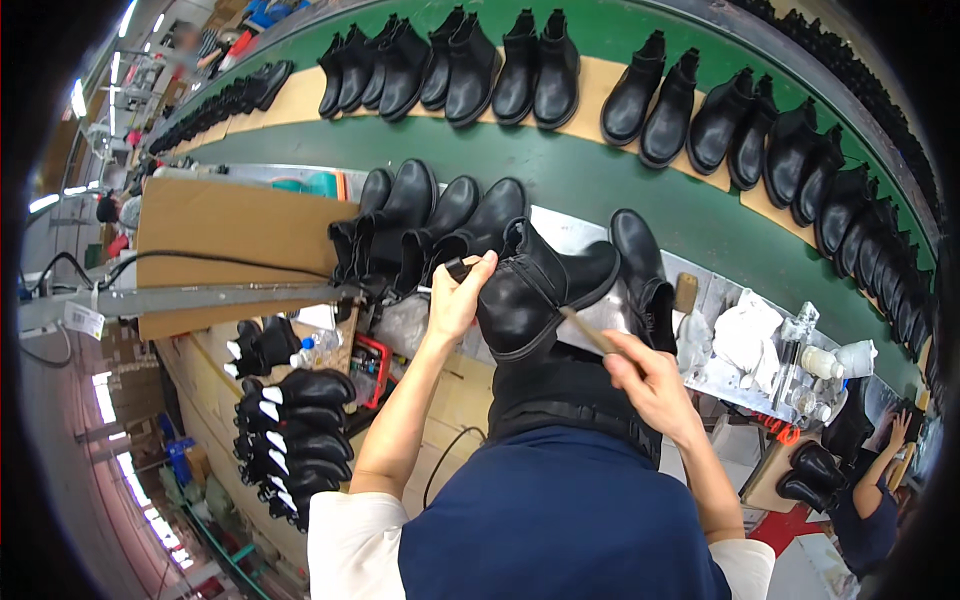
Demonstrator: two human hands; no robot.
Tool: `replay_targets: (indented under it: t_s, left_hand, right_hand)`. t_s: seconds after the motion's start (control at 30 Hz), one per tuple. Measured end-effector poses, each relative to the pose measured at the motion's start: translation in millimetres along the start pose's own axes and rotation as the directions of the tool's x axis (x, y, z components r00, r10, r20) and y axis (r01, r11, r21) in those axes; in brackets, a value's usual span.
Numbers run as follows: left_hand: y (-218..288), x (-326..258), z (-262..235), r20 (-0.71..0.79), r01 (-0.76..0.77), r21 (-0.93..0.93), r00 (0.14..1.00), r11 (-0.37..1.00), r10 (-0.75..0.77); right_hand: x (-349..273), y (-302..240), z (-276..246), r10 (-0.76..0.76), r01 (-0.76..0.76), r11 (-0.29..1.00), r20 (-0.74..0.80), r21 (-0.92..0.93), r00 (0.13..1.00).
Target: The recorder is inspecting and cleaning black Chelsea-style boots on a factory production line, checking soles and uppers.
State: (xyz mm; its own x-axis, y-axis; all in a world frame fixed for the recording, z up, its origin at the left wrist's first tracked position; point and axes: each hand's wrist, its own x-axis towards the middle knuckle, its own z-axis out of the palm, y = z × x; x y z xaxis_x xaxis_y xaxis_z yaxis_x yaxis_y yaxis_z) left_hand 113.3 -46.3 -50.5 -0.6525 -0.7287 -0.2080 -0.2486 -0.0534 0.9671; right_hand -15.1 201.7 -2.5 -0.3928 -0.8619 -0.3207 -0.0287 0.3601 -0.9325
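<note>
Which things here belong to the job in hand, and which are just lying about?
In the job:
black boot, held by the left hand
thin tool, held in the right hand, tip at the boot

Apparently just lying about:
white cloth
brown block
cardboard sheet

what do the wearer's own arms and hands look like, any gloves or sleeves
The left hand and right hand are ungloved, with no watch or bracelet visible. Short off-white sleeves leave the forearms bare; the clothing over the torso is navy blue.
</note>
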Motion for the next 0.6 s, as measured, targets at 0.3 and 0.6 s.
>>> replay_targets:
  t_s: [0.3,0.6]
  left_hand:
    - [-21,-37,22,-0.065,0.278,-0.370,0.944,0.886,-0.323]
    - [-24,-39,27,-0.065,0.329,-0.389,0.922,0.860,-0.382]
  right_hand:
    - [41,7,46,-0.074,0.167,0.953,0.343,-0.251,0.936]
    - [50,5,49,-0.084,0.222,0.927,0.410,-0.301,0.908]
